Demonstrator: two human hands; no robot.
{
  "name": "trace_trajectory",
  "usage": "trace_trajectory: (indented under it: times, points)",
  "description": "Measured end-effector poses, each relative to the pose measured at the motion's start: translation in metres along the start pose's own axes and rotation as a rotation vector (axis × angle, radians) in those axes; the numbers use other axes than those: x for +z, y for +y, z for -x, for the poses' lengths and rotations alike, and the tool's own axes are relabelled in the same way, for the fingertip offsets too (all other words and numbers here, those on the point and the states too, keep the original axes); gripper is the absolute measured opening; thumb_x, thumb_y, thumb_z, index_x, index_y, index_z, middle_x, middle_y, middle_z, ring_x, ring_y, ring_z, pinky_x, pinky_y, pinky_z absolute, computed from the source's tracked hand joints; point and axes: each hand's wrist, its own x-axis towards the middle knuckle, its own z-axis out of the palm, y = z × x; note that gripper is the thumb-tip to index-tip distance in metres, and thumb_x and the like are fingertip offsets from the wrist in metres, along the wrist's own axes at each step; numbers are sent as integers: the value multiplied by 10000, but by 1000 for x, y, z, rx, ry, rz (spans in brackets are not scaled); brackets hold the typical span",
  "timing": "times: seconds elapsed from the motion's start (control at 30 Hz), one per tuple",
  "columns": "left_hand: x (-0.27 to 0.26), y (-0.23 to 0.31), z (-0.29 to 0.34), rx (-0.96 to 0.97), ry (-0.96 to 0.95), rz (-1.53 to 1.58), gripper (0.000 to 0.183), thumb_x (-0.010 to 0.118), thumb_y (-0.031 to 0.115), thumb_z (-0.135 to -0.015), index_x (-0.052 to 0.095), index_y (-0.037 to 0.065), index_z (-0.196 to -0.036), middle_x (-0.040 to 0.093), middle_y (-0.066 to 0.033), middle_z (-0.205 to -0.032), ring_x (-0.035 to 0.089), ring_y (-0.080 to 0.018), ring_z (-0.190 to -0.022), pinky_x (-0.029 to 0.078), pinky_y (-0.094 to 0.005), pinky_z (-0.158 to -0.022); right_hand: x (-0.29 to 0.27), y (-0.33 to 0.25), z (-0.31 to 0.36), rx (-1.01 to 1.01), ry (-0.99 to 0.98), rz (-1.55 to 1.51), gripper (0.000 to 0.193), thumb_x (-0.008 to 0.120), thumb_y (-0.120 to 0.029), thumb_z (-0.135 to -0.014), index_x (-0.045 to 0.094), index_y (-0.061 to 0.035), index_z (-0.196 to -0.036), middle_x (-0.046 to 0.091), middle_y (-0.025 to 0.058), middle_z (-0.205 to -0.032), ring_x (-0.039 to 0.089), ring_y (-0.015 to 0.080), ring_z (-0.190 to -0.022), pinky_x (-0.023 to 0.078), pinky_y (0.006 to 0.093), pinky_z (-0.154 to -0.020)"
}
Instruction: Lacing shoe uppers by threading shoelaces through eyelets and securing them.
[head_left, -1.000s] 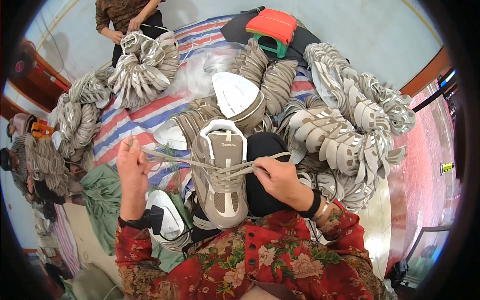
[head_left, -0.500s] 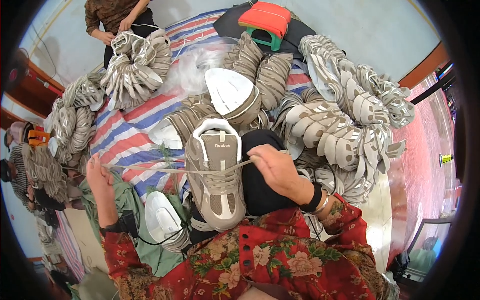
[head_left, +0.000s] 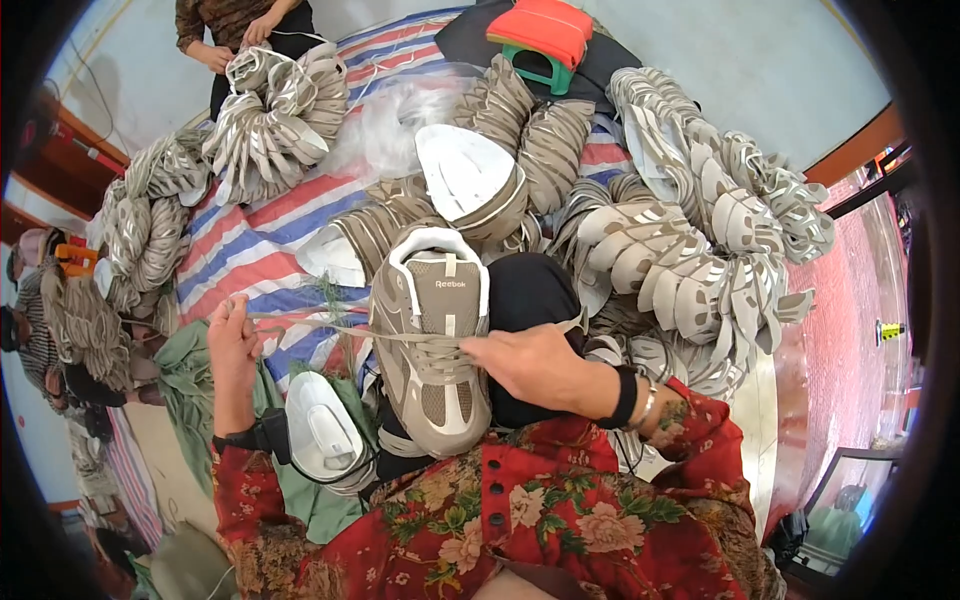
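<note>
A taupe and beige sneaker [head_left: 446,295] rests on my lap against my dark-trousered knee, its toe toward me. Off to the left, my left hand [head_left: 234,338] is closed on a flat beige shoelace [head_left: 318,325], which runs taut to the shoe's eyelets. My right hand [head_left: 528,367] is at the right side of the lacing, thumb and forefinger pinched on the lace there. A bit of lace shows behind that hand. The exact pinch is partly hidden by the fingers. A white-lined shoe upper [head_left: 325,425] is at the end of a stack beside my left forearm.
Bundles of nested shoe uppers [head_left: 665,255] surround me on a striped sheet [head_left: 255,232]. One white-soled upper [head_left: 465,175] stands just beyond the sneaker. Green cloth [head_left: 190,385] lies at left. A stool with a red cushion [head_left: 545,30] is at the back. Another person's hands [head_left: 262,28] work at a bundle.
My left hand has moved right, toward the shoe, and its fingers have closed more. My right hand has come down and left onto the lacing.
</note>
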Motion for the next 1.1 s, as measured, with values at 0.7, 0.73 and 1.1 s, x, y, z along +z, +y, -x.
trace_trajectory:
  times: [0.7, 0.73, 1.1]
  points:
    - [-56, 9, -28, 260, 365, 92, 188, 575, 97, -896, 537, 51, -1074, 383, 69, -633, 335, -25, -486, 268, -180, -415, 10, 3, 4, -224, -58, 314, 118, 566, -100, -741, 458, -59, -769, 464, 66, -754, 552, 221, -673, 468, 301, -499]
    - [-57, 11, -27, 263, 364, 94, 188, 575, 97, -896, 537, 51, -1074, 383, 69, -633, 335, -25, -486, 268, -180, -415, 12, 8, 10, -154, -134, 243, 116, 564, -102, -748, 460, -58, -770, 464, 66, -750, 557, 231, -663, 474, 317, -507]
    - [-13, 0, 3, 89, 77, -47, 77, 551, 176, -945, 545, 103, -967, 312, 86, -590, 278, -13, -461, 249, -191, -409, -9, 2, 15, 194, -123, 106, 204, 617, -67, -811, 576, -92, -1009, 565, 55, -861, 610, 249, -685, 507, 335, -561]
